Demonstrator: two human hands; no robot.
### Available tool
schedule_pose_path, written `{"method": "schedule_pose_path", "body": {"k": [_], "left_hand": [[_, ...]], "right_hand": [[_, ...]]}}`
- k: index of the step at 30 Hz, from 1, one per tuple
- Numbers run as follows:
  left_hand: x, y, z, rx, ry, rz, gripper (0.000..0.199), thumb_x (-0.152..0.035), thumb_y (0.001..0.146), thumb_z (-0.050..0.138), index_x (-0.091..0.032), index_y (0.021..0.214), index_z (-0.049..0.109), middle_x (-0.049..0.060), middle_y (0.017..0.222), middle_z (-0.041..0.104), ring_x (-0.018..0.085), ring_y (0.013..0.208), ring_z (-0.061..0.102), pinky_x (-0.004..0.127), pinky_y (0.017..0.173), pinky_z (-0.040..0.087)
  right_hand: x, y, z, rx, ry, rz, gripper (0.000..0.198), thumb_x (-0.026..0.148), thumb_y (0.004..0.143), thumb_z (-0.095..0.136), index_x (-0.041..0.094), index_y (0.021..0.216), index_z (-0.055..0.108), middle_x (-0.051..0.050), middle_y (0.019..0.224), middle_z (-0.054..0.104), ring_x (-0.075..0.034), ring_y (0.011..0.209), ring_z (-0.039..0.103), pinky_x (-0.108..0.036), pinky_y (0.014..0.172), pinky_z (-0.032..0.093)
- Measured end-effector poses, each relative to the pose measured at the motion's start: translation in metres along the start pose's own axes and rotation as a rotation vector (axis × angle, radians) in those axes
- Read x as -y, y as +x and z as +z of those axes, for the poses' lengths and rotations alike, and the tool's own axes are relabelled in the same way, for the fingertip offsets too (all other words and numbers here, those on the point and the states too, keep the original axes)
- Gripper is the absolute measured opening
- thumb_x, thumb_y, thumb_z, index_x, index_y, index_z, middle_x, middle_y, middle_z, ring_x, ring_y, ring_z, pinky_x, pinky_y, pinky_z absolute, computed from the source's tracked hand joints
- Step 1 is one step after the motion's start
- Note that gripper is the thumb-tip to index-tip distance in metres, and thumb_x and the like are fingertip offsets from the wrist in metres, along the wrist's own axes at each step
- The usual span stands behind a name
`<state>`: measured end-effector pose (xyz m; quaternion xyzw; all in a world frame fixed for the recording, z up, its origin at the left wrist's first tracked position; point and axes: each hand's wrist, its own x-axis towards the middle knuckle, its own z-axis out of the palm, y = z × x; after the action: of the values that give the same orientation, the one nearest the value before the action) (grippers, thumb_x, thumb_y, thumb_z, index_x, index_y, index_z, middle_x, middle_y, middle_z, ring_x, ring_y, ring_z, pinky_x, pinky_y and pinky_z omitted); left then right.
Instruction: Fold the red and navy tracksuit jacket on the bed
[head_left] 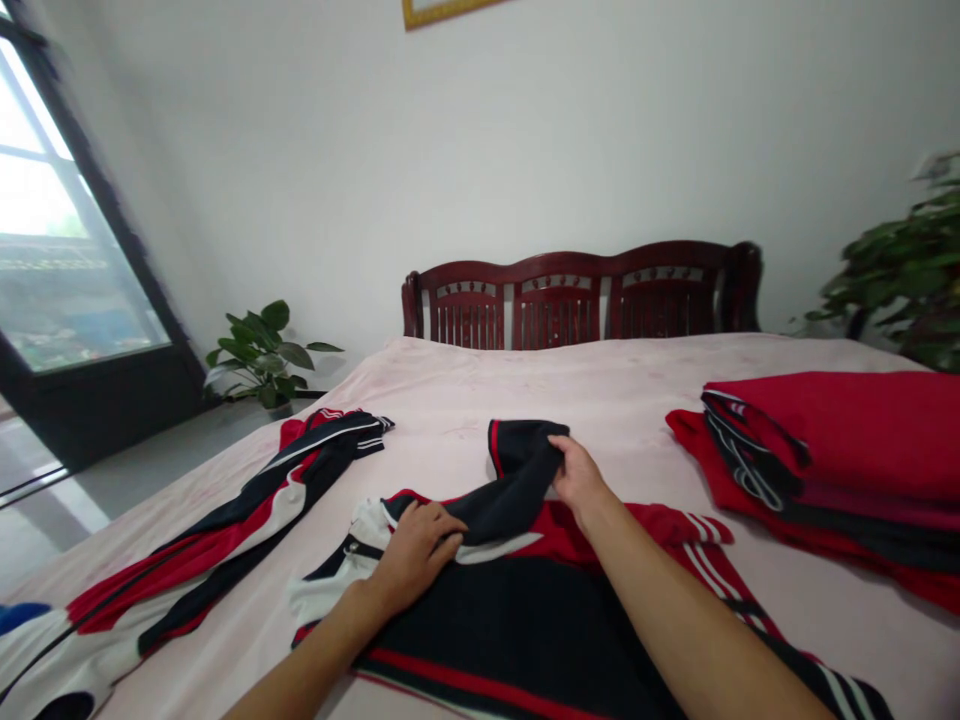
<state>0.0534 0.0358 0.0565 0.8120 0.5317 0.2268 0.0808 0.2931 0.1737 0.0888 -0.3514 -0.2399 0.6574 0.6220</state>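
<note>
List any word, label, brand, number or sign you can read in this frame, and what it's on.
None can be read.
Jacket in hand: stripes and colour panels, no legible lettering.
Garment at left: no legible text.
Folded stack: none legible.
Gold frame: only its lower part shows, no text.

Navy, red, white jacket (517, 620) lying on pink sheet (427, 400), sleeve (514, 495) bent.
</note>
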Motion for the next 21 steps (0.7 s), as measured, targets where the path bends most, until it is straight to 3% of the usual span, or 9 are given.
{"method": "schedule_pose_path", "body": {"k": [2, 4, 6, 8, 11, 13, 15, 19, 21], "left_hand": [[0.009, -0.003, -0.002, -0.055, 0.016, -0.088, 0.030, -0.035, 0.100, 0.043, -0.025, 0.100, 0.071, 0.005, 0.097, 0.067, 0.022, 0.097, 0.059, 0.043, 0.099, 0.037], [0.019, -0.007, -0.001, -0.082, 0.020, -0.135, 0.031, -0.035, 0.100, 0.042, -0.023, 0.093, 0.069, 0.004, 0.094, 0.067, 0.022, 0.094, 0.059, 0.041, 0.096, 0.039], [0.026, -0.010, 0.000, -0.074, 0.017, -0.157, 0.030, -0.034, 0.099, 0.042, -0.022, 0.087, 0.066, 0.005, 0.091, 0.066, 0.022, 0.091, 0.059, 0.037, 0.090, 0.041], [0.030, -0.011, 0.002, -0.056, 0.020, -0.180, 0.026, -0.031, 0.098, 0.043, -0.021, 0.087, 0.064, 0.006, 0.090, 0.065, 0.022, 0.089, 0.059, 0.035, 0.085, 0.043], [0.032, -0.012, 0.004, -0.042, 0.062, -0.223, 0.019, -0.028, 0.095, 0.047, -0.019, 0.097, 0.064, 0.007, 0.093, 0.065, 0.022, 0.089, 0.059, 0.035, 0.084, 0.043], [0.030, -0.012, 0.006, -0.038, 0.123, -0.231, 0.019, -0.026, 0.093, 0.051, -0.019, 0.103, 0.064, 0.007, 0.097, 0.065, 0.023, 0.091, 0.059, 0.036, 0.086, 0.043], [0.028, -0.013, 0.006, -0.037, 0.190, -0.225, 0.019, -0.025, 0.091, 0.052, -0.019, 0.106, 0.064, 0.008, 0.100, 0.064, 0.023, 0.092, 0.059, 0.037, 0.088, 0.042], [0.025, -0.014, 0.005, -0.008, 0.266, -0.234, 0.015, -0.024, 0.090, 0.053, -0.020, 0.100, 0.063, 0.007, 0.098, 0.063, 0.023, 0.091, 0.059, 0.036, 0.086, 0.042], [0.024, -0.013, 0.003, 0.014, 0.286, -0.253, 0.012, -0.022, 0.089, 0.053, -0.020, 0.096, 0.063, 0.007, 0.096, 0.062, 0.023, 0.090, 0.059, 0.035, 0.085, 0.042]], "right_hand": [[0.015, -0.026, -0.012, -0.028, 0.076, -0.121, 0.026, 0.010, 0.077, 0.059, 0.020, 0.099, 0.068, 0.004, 0.073, 0.071, -0.013, 0.074, 0.068, -0.025, 0.076, 0.059], [0.024, -0.059, -0.030, -0.029, 0.163, -0.157, 0.039, 0.006, 0.071, 0.059, 0.021, 0.107, 0.068, 0.003, 0.084, 0.075, -0.015, 0.082, 0.071, -0.029, 0.083, 0.059], [0.026, -0.090, -0.052, -0.081, 0.236, -0.064, 0.046, 0.003, 0.069, 0.058, 0.020, 0.111, 0.068, 0.000, 0.090, 0.077, -0.019, 0.087, 0.073, -0.035, 0.087, 0.060], [0.024, -0.112, -0.075, -0.186, 0.262, 0.105, 0.041, 0.005, 0.076, 0.058, 0.019, 0.113, 0.068, -0.004, 0.093, 0.078, -0.021, 0.090, 0.074, -0.038, 0.089, 0.061], [0.024, -0.120, -0.096, -0.285, 0.227, 0.296, 0.029, 0.018, 0.089, 0.058, 0.016, 0.117, 0.067, -0.008, 0.095, 0.078, -0.023, 0.095, 0.074, -0.040, 0.089, 0.061], [0.031, -0.116, -0.098, -0.309, 0.195, 0.343, 0.030, 0.019, 0.094, 0.053, 0.014, 0.121, 0.065, -0.010, 0.097, 0.078, -0.023, 0.096, 0.074, -0.039, 0.089, 0.061], [0.043, -0.113, -0.093, -0.300, 0.194, 0.289, 0.034, 0.013, 0.094, 0.048, 0.013, 0.124, 0.063, -0.010, 0.096, 0.078, -0.021, 0.094, 0.075, -0.037, 0.090, 0.061], [0.067, -0.121, -0.084, -0.182, 0.233, -0.044, 0.046, 0.004, 0.088, 0.047, 0.017, 0.129, 0.063, -0.006, 0.103, 0.078, -0.019, 0.092, 0.075, -0.036, 0.095, 0.059], [0.072, -0.126, -0.090, -0.172, 0.242, -0.112, 0.047, 0.005, 0.086, 0.049, 0.021, 0.129, 0.062, -0.004, 0.106, 0.077, -0.018, 0.092, 0.074, -0.037, 0.096, 0.059]]}}
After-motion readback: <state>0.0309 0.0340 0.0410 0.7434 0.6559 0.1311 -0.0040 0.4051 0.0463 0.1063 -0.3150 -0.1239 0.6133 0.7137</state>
